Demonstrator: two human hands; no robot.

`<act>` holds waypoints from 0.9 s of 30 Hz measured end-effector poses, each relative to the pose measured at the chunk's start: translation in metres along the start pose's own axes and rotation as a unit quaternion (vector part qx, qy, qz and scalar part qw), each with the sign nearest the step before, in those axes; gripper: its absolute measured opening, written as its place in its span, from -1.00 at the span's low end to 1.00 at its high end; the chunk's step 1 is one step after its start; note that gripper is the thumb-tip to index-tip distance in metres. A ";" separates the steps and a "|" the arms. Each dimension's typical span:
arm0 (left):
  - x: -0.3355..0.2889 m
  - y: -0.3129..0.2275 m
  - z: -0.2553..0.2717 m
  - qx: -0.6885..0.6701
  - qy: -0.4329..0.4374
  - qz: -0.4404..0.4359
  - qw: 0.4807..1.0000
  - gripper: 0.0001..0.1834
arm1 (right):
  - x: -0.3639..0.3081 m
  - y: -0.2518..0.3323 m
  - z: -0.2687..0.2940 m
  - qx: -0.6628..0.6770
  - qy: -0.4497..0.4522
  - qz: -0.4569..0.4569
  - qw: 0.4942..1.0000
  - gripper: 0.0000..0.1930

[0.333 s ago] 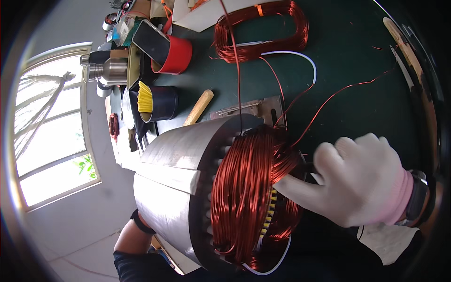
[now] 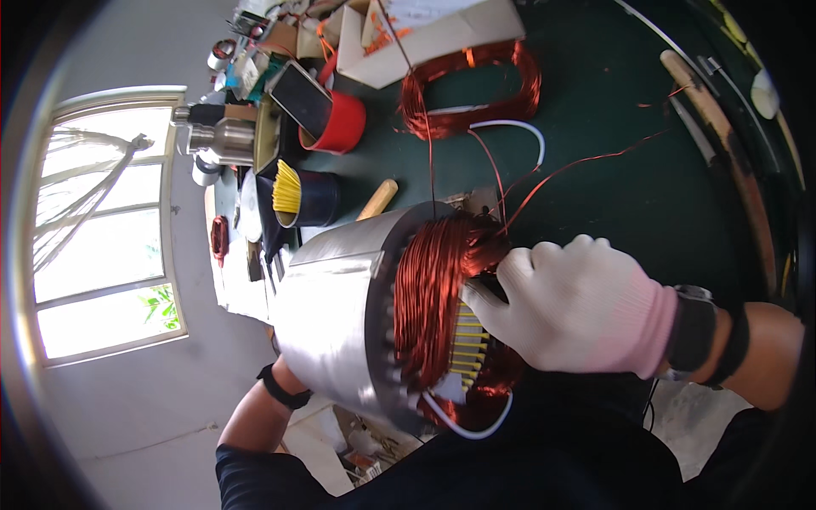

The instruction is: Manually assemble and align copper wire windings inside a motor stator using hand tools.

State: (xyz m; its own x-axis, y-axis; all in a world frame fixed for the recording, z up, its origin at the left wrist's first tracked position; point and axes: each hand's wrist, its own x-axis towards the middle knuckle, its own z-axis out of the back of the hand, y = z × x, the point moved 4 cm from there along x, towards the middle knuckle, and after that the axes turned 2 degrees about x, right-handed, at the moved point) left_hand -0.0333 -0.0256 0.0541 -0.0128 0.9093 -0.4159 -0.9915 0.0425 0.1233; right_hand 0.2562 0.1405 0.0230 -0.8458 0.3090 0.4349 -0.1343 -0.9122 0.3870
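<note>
Here we pressed our gloved right hand (image 2: pixel 586 310), fingers (image 2: pixel 484 297) curled onto the copper winding (image 2: pixel 433 289) of the steel stator (image 2: pixel 340 314), which sat tilted above the table (image 2: pixel 629 170). Our left hand lay hidden beneath the stator, so its grip we could not tell.

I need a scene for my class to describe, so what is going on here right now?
A person is working on a large silver metal motor stator wound with copper wire coils. The right hand, in a white knit glove, presses its fingers into the windings at the open end. The left hand is hidden behind the housing; only its forearm shows. A loose copper wire coil lies on the dark green table behind.
</note>
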 end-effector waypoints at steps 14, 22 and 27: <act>0.061 0.000 -0.046 -0.855 0.050 0.006 0.516 -0.39 | -0.001 0.009 0.005 -0.025 0.050 0.063 0.996 -0.81; 0.053 0.003 -0.030 -0.794 -0.065 -0.044 0.603 -0.46 | -0.004 0.012 0.002 -0.077 0.041 0.080 0.993 -0.78; 0.054 0.007 -0.029 -0.753 -0.129 -0.058 0.642 -0.50 | -0.002 0.016 -0.003 -0.118 0.092 0.065 0.987 -0.56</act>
State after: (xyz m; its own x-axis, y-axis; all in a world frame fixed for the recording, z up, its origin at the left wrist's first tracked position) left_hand -0.0451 0.0116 0.0061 -0.0980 0.9828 -0.1568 0.0139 -0.1562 -0.9876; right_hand 0.2545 0.1244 0.0258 -0.9407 0.1504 0.3042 -0.1162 -0.9850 0.1277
